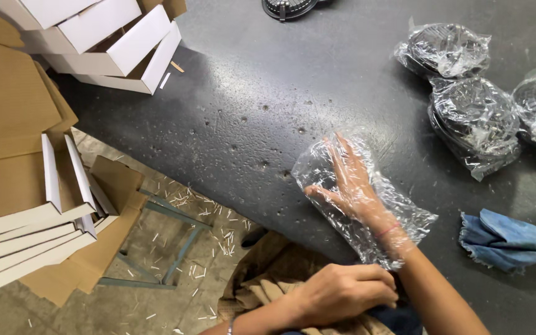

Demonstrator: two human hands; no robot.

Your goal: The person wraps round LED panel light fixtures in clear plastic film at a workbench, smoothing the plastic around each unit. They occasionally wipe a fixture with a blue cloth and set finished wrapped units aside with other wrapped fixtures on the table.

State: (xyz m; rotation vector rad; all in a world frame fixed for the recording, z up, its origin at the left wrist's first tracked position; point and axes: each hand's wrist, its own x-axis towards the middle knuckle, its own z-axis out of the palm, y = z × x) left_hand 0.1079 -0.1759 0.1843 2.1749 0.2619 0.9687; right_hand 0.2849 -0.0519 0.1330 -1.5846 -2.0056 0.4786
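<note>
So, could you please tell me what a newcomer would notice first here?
First, the right hand, spread flat inside a clear plastic bag on the dark table. The left hand grips the bag's open end at the table's near edge. Far right lie bagged black round parts, and white cardboard boxes are stacked top left.

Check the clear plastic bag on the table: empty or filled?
Empty of goods: only the right hand is inside the clear plastic bag, fingers spread flat.
</note>
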